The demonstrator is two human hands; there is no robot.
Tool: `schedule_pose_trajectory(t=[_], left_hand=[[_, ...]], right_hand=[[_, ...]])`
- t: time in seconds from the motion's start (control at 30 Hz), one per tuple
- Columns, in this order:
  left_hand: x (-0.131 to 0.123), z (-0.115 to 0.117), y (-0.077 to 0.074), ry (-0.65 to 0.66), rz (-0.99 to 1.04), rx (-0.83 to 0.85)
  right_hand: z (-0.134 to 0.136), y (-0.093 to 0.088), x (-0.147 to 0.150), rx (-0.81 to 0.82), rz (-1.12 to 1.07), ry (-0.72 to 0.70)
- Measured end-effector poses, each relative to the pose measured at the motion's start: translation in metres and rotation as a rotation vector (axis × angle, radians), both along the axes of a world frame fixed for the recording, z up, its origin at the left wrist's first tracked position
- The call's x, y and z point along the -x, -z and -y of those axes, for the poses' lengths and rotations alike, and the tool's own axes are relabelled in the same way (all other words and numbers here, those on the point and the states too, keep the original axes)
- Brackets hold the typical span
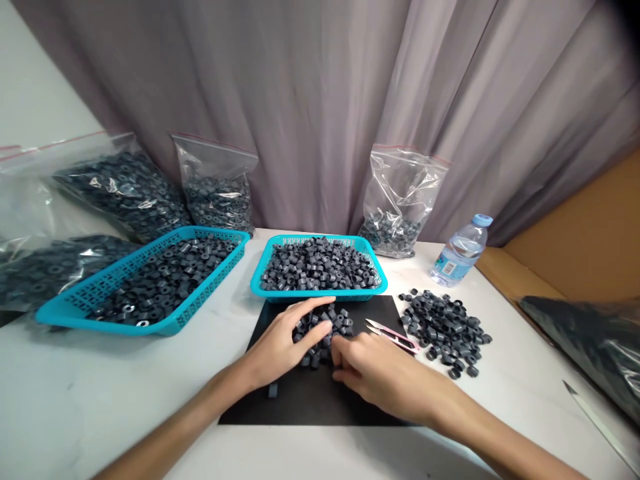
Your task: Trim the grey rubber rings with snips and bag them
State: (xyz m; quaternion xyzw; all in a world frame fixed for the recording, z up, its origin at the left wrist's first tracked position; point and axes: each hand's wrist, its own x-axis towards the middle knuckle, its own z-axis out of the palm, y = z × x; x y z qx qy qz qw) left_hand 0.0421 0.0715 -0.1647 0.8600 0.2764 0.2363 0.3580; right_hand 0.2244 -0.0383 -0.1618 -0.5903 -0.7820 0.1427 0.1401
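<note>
Rings point(342, 323) lie heaped on the mat point(320, 405) between the left hand point(284, 341), spread loose and grasping nothing visible, and the equally near right hand point(376, 371), curled, its grasp impossible to tell.

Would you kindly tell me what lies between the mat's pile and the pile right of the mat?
The pink snips lie there, beside the right hand, in the head view.

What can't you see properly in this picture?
In the head view:
Whether the bare right hand holds anything: its curled fingers hide that.
Part of the middle pile of small dark-grey rings: behind the bare left hand.
The pointed silver metal blade: cut off by the edge.
Clear blue-capped plastic bottle: label print too small.
</note>
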Motion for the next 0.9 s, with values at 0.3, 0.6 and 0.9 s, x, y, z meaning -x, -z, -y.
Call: schedule_pose_trajectory(t=[0.3,0.6,0.9], left_hand=[[-0.01,-0.014,-0.009,0.035,0.036,0.172],[-0.014,-0.041,-0.002,0.02,0.063,0.128],[-0.021,-0.05,0.01,0.01,0.066,0.107]], right_hand=[[-0.019,0.002,-0.013,-0.029,-0.201,0.105],[-0.071,-0.027,-0.052,-0.308,-0.193,0.278],[-0.164,-0.014,-0.058,-0.382,-0.158,0.132]])
